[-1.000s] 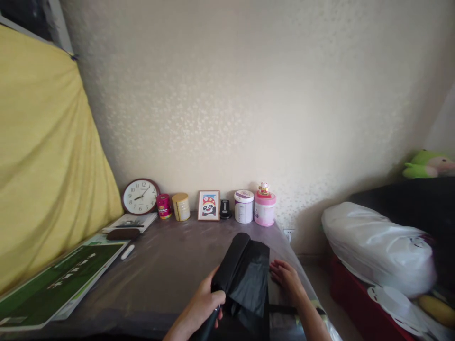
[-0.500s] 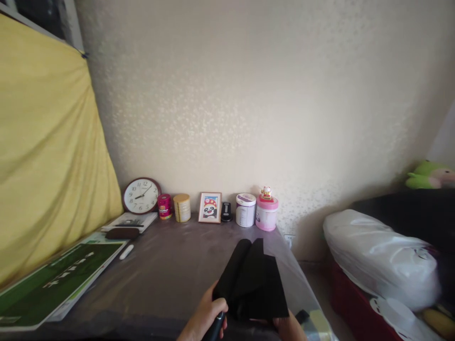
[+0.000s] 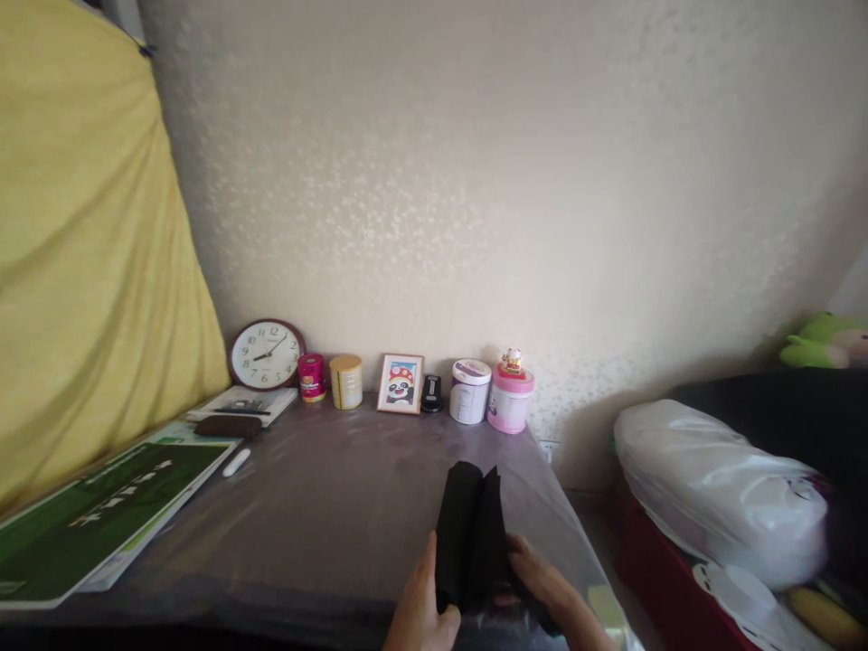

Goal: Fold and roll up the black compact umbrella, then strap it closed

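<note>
We have the black fabric bundle (image 3: 461,533) between our hands, on the near side of the framed panda picture (image 3: 400,384) and somewhat to its right, one flap standing up along its length. Whether it rests on the table (image 3: 325,506) or is lifted off it, we cannot tell. Our left hand (image 3: 424,601) wraps its lower left part, fingers along the side and thumb folded over the end. Our right hand (image 3: 539,574) lies at the flap's outer side with its fingers close together; their tips are hidden, so we cannot tell whether they pinch anything.

The bundle's lower end comes close to the table's near edge, the side farthest from the picture. The right edge slants toward us from beyond the pink tub (image 3: 510,404), which stands right of the picture, leaving our right forearm little room inside it. Wider room spreads left and nearer than the picture, as far as the green book (image 3: 115,520).

The white tub (image 3: 469,395) stands between picture and pink tub; the yellow tin (image 3: 346,384) and clock (image 3: 267,354) stand to the picture's left. Far right of the picture, past the edge, sits a white plastic bag (image 3: 719,493).
</note>
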The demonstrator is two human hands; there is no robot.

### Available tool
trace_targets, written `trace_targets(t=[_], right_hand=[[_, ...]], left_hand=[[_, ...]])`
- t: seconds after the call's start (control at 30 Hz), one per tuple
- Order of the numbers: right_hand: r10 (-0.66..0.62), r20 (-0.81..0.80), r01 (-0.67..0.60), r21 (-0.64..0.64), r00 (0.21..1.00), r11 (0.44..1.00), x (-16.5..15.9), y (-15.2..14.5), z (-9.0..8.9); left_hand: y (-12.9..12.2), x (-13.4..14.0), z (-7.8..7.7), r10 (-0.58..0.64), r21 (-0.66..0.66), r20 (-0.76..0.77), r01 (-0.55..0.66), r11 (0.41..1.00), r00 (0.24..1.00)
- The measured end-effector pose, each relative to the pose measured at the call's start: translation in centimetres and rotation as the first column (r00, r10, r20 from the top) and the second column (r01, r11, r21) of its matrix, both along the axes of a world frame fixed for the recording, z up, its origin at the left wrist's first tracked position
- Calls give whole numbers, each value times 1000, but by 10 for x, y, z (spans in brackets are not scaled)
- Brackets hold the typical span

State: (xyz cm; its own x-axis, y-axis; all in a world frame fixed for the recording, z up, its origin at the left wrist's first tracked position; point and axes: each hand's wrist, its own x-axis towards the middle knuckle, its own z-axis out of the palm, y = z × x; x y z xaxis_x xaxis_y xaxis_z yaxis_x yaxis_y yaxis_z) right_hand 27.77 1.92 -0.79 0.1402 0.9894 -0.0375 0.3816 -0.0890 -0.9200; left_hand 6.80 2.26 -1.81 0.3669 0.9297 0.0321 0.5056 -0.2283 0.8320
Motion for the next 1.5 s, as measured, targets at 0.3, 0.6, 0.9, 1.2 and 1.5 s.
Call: trace_targets(t=[0.3, 0.6, 0.9, 1.2, 1.5], right_hand=[[-249, 217, 209, 194, 944, 959, 21, 0, 31], [-300, 493, 188, 265, 816, 946, 9, 14, 23], [-161, 283, 108, 195, 946, 975, -39, 47, 49], [-138, 419, 118, 72, 897, 990, -67, 70, 35], [58, 176, -53, -34, 983, 998, -82, 60, 39]], left_hand=[[-10, 4, 9, -5, -34, -164, -1, 999, 986], [-11, 5, 11, -12, -54, -183, 3, 999, 983], [-12, 5, 12, -34, -51, -222, 23, 998, 974], [-8, 4, 6, -82, -51, -233, 72, 996, 969], [-5, -3, -8, -82, -51, -253, 72, 996, 964]])
